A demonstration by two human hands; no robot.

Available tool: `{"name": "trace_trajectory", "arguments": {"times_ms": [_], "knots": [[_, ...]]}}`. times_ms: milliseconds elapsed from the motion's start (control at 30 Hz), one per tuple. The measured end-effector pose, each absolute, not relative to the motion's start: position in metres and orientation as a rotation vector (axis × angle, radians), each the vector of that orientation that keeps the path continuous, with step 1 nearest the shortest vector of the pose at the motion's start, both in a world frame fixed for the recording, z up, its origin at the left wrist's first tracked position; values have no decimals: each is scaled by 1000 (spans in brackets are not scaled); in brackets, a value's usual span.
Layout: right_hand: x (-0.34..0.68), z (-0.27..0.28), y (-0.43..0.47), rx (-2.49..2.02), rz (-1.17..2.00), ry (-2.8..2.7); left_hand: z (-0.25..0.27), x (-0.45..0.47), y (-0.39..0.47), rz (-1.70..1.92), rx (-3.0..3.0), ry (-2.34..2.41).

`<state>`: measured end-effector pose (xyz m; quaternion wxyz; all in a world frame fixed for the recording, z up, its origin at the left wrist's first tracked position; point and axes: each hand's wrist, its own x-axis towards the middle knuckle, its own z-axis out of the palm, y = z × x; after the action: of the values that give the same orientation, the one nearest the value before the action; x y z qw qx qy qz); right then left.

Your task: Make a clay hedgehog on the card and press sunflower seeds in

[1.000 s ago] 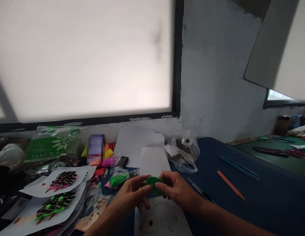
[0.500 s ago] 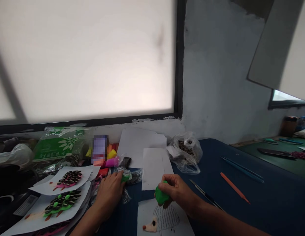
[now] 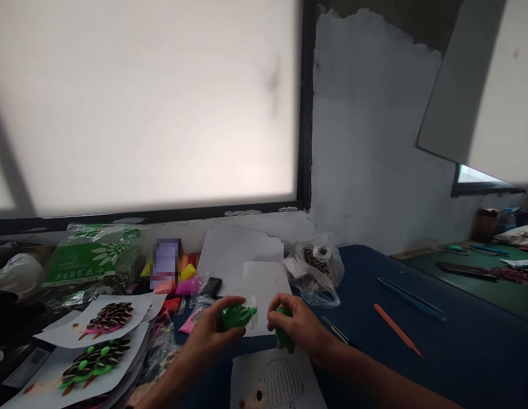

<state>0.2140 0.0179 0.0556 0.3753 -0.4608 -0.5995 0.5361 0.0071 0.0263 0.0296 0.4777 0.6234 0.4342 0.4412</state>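
Grasping a small bag of green clay (image 3: 236,316) between thumb and fingers, the left hand (image 3: 215,322) is raised just beyond the drawing (image 3: 283,380) and a little to its left. The clear end of the bag points toward the right hand (image 3: 294,325), which clasps a green lump (image 3: 283,330) at the drawing's far edge; its curled fingers hide part of the lump. The hands are near each other but apart, and bag and lump do not touch.

The drawing lies on the dark blue surface (image 3: 460,363): a rounded body filled with dark strokes, with a dark eye and a pale snout on its left, its near end cut off by the bottom of the view.

Just beyond the drawing is a white sheet (image 3: 266,284), and farther beyond it a paper stack (image 3: 238,247). Beyond and right of the drawing sits a clear bag (image 3: 317,267) of striped seeds. Right of the drawing, a thin tool (image 3: 334,328) lies close by the right arm; farther right are an orange stick (image 3: 395,328) and a blue tool (image 3: 411,298). Well left of the drawing lie a green collage (image 3: 95,363) and a pink collage (image 3: 110,318), both covered with seeds. Far beyond and left of it rests a green packet (image 3: 78,258).
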Motion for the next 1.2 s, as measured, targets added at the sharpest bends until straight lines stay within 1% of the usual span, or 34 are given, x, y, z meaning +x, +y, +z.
{"name": "trace_trajectory", "arguments": {"times_ms": [133, 300, 433, 667, 900, 1200], "knots": [[208, 57, 20, -1121, 1266, -1557, 31, 9, 22, 1050, 1430, 1009], [207, 54, 18, -1049, 1250, -1581, 38, 10, 16, 1013, 1394, 974], [210, 51, 19, -1020, 1232, -1574, 30, 12, 21, 1071, 1320, 968], [210, 49, 18, -1055, 1165, -1596, 20, 16, 23, 1065, 1312, 951], [210, 45, 20, -1101, 1285, -1580, 26, 15, 17, 1049, 1281, 972], [207, 46, 16, -1146, 1267, -1625, 19, 19, 30, 1032, 1304, 951]]}}
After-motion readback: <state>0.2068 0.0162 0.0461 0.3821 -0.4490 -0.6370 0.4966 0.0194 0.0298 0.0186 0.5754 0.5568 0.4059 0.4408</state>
